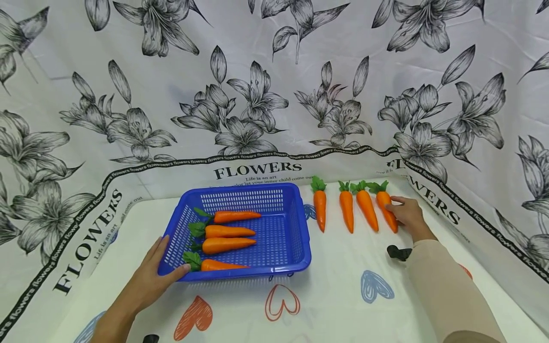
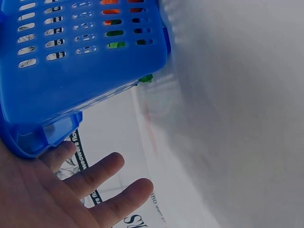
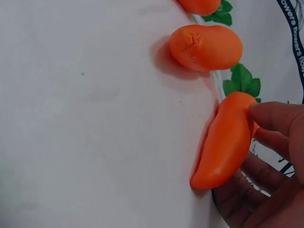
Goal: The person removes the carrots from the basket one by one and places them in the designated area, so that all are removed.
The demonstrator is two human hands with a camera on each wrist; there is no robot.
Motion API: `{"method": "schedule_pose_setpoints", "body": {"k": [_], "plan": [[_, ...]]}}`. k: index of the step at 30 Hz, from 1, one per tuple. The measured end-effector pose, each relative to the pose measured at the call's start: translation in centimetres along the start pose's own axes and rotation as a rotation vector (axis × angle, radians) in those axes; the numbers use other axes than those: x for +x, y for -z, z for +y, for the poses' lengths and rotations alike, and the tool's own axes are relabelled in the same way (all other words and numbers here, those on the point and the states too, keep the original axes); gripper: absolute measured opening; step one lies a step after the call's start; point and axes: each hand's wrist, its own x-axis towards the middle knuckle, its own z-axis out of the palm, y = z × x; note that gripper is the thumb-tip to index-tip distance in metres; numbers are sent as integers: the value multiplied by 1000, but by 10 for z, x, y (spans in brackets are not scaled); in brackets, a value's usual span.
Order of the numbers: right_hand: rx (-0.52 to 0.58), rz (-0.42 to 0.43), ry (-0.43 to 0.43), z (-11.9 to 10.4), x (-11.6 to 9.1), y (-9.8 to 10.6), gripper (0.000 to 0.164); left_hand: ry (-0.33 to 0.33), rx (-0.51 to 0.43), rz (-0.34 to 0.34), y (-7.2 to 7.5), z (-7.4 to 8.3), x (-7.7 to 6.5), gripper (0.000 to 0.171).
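My left hand [image 1: 150,274] rests at the near left corner of a blue plastic basket [image 1: 302,233]. The thumb lies on the rim; in the left wrist view the other fingers [image 2: 95,175] spread straight beside the corner. Inside the basket lie several orange carrots [image 1: 229,245] with green tops toward the left wall. On the right, my right hand [image 1: 409,214] pinches the rightmost carrot [image 1: 387,212] of a row on the table. In the right wrist view, thumb and fingers are at the upper side of this carrot [image 3: 225,142], its tip angled down.
Left of the held carrot lie more carrots in the row: one close by [image 1: 367,210], another carrot [image 1: 346,212] and one nearest the basket [image 1: 319,209]. A white cloth with hearts covers the table [image 1: 334,286]. Flower-printed curtains [image 1: 257,95] stand behind and at both sides.
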Motion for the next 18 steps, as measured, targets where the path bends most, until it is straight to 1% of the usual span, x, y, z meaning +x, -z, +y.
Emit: {"method": "schedule_pose_setpoints", "body": {"k": [4, 6, 12, 15, 18], "plan": [[-64, 12, 25, 0, -1, 2, 64, -11, -3, 8, 0, 0, -1, 101], [-78, 16, 27, 0, -3, 5, 65, -15, 0, 10, -1, -1, 0, 101], [-62, 9, 7, 0, -8, 14, 67, -13, 8, 5, -1, -2, 1, 102], [-51, 5, 25, -3, -12, 20, 67, -16, 5, 8, -1, -3, 1, 102], [-8, 12, 57, -9, -17, 24, 67, -19, -3, 12, -1, -3, 0, 102]]}}
